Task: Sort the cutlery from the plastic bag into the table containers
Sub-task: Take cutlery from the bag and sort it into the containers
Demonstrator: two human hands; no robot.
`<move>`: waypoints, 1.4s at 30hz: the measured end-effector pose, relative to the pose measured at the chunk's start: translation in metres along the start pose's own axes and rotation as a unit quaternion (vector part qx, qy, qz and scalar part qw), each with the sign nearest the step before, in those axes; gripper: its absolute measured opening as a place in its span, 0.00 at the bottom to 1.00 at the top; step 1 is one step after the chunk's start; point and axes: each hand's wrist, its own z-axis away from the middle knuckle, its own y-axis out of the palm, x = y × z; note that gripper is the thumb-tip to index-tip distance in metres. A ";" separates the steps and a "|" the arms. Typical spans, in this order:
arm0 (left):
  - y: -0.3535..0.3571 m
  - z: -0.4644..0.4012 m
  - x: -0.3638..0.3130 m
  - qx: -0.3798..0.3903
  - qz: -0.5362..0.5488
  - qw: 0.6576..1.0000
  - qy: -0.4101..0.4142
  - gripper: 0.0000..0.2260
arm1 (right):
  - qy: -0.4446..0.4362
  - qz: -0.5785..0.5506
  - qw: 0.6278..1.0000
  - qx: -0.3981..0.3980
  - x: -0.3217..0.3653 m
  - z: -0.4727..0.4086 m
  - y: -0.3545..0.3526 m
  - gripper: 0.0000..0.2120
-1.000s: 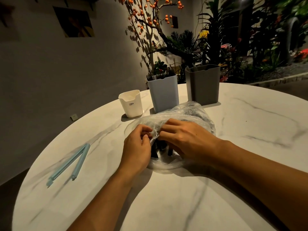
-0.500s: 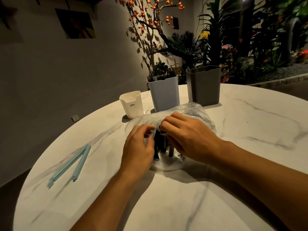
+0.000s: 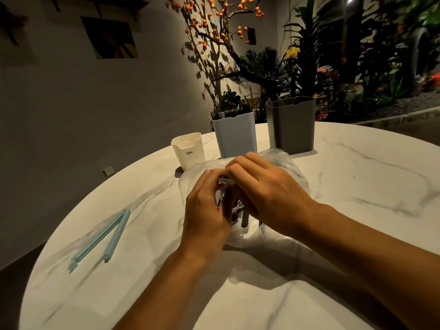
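Observation:
A clear plastic bag (image 3: 295, 172) lies in the middle of the round marble table (image 3: 357, 186). Dark cutlery handles (image 3: 244, 219) show through its mouth between my hands. My left hand (image 3: 206, 210) grips the bag's left edge, fingers curled. My right hand (image 3: 266, 189) pinches the bag's opening from the right, fingertips meeting the left hand's. Behind the bag stand three containers: a small white one (image 3: 189, 150), a pale blue one (image 3: 234, 133) with dark cutlery in it, and a grey one (image 3: 291, 123).
A light blue bag sealing clip (image 3: 104, 236) lies open on the table at the left. Plants and a branch with orange fruit stand behind the containers. The table's near edge curves away on the left.
My hands have moved closer together over the bag's mouth, and the fingertips now meet. The bag's opening is bunched higher; less of the dark handles shows.

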 end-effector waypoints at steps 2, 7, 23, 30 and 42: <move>0.001 -0.001 0.002 -0.014 -0.005 1.000 -0.003 0.23 | 0.006 -0.019 1.000 -0.005 0.000 -0.001 -0.001 0.21; -0.001 -0.005 0.002 -0.080 0.044 0.996 -0.006 0.13 | 0.110 -0.097 0.989 -0.032 -0.002 -0.001 0.000 0.11; -0.018 -0.022 -0.005 -0.171 0.444 0.855 -0.205 0.10 | 0.389 -0.275 0.873 0.105 -0.008 0.012 0.011 0.13; -0.019 -0.026 0.008 -0.222 0.255 0.903 -0.264 0.15 | 0.435 -0.274 0.855 0.063 -0.018 0.007 0.008 0.06; -0.009 -0.006 0.009 0.000 -0.241 0.969 0.055 0.11 | 0.444 -0.263 0.857 -0.013 -0.017 0.005 0.005 0.10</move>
